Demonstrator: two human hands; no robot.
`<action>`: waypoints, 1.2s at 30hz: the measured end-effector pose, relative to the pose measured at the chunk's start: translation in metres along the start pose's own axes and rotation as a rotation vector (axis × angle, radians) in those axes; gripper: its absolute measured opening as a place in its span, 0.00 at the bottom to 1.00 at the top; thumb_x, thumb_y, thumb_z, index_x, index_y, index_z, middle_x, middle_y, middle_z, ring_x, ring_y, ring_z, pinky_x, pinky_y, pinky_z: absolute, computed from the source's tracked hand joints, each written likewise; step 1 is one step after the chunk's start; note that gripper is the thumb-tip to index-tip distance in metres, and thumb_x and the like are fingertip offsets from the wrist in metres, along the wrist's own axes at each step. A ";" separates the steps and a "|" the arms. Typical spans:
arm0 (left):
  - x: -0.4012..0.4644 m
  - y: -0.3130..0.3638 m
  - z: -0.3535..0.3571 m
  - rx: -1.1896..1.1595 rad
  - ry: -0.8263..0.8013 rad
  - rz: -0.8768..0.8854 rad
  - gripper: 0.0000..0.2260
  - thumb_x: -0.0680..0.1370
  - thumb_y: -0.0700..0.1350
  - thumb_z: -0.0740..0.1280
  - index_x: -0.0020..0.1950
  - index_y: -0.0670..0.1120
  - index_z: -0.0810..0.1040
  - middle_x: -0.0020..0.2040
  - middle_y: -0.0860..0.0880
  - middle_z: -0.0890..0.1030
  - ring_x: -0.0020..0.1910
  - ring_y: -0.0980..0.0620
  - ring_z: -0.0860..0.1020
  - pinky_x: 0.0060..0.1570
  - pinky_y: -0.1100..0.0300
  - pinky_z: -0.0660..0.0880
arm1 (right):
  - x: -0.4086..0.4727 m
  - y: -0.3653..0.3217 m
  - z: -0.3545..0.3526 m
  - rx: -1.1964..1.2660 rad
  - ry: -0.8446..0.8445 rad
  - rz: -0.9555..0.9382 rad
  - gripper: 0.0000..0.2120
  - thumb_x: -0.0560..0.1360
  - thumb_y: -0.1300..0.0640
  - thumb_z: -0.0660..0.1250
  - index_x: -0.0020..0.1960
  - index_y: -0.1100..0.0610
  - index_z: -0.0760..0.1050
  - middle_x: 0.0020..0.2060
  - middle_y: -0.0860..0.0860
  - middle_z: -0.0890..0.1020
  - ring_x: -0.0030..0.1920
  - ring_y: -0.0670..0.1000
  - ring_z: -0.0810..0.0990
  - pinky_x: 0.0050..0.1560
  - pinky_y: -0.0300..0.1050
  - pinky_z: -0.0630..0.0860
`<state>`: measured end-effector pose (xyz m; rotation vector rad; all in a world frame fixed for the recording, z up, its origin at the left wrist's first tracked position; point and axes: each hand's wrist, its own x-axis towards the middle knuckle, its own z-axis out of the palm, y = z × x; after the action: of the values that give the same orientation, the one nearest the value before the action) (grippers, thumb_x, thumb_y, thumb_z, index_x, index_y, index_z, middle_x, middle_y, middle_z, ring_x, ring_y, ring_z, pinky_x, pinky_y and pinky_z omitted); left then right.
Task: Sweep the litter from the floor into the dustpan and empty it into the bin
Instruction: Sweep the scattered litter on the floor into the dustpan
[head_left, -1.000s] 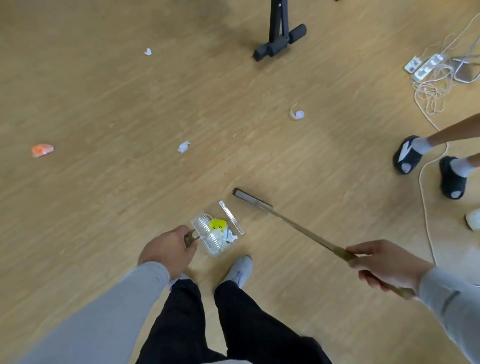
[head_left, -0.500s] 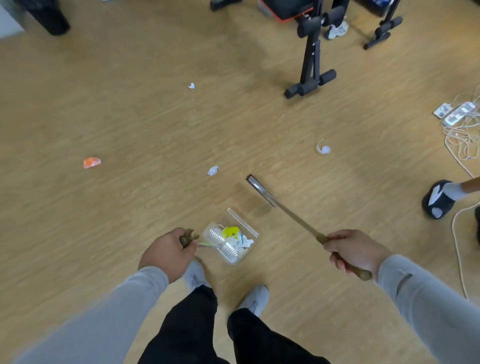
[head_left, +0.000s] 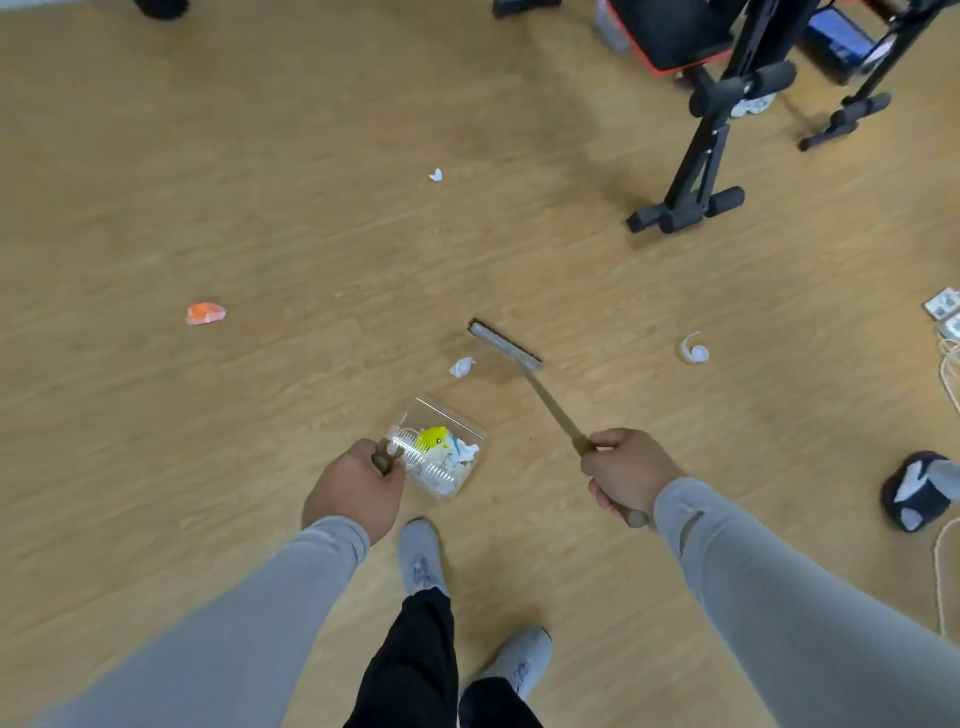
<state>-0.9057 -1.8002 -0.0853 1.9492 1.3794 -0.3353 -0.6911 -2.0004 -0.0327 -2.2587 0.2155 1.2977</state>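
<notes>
My left hand (head_left: 356, 488) grips the handle of a clear plastic dustpan (head_left: 457, 421) that holds a yellow scrap and white paper. My right hand (head_left: 626, 473) grips the long handle of a broom (head_left: 540, 392); its flat grey head (head_left: 505, 344) rests on the wooden floor just right of a crumpled white paper (head_left: 461, 367), which lies a little beyond the dustpan's mouth. More litter is scattered: an orange scrap (head_left: 205, 313) at left, a small white scrap (head_left: 436, 175) farther off, and a curled white piece (head_left: 694, 352) at right. No bin is in view.
A black exercise stand (head_left: 696, 176) with padded feet stands at the far right. Power strips and white cables (head_left: 945, 322) lie at the right edge. Another person's slippered foot (head_left: 917, 488) is at right. My own grey shoes (head_left: 423, 558) are right behind the dustpan.
I have stepped forward and the view tilted up. The broom head swung left and away from me, coming down beside the crumpled white paper. The dustpan moved forward with my left hand.
</notes>
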 end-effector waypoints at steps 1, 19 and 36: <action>0.009 -0.001 -0.002 -0.001 -0.008 -0.009 0.09 0.79 0.55 0.64 0.43 0.51 0.74 0.37 0.52 0.80 0.39 0.46 0.80 0.44 0.52 0.79 | 0.009 -0.015 0.006 -0.030 0.000 0.009 0.20 0.79 0.62 0.61 0.70 0.52 0.71 0.35 0.59 0.79 0.26 0.53 0.72 0.28 0.42 0.64; 0.047 0.008 -0.016 0.039 -0.054 0.044 0.08 0.80 0.55 0.61 0.50 0.52 0.72 0.41 0.50 0.81 0.41 0.43 0.80 0.40 0.54 0.76 | -0.027 -0.078 -0.067 -0.411 -0.208 0.097 0.15 0.78 0.63 0.67 0.61 0.49 0.77 0.30 0.57 0.80 0.25 0.52 0.72 0.26 0.42 0.68; 0.040 0.014 -0.009 0.095 -0.029 0.068 0.08 0.80 0.55 0.62 0.48 0.52 0.74 0.38 0.52 0.80 0.40 0.45 0.79 0.39 0.56 0.76 | -0.027 -0.045 -0.139 -0.266 -0.212 0.141 0.13 0.80 0.63 0.66 0.63 0.54 0.80 0.32 0.60 0.78 0.25 0.52 0.69 0.25 0.41 0.66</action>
<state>-0.8785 -1.7683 -0.0962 2.0557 1.2960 -0.4022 -0.5829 -2.0361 0.0626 -2.3321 0.1340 1.7173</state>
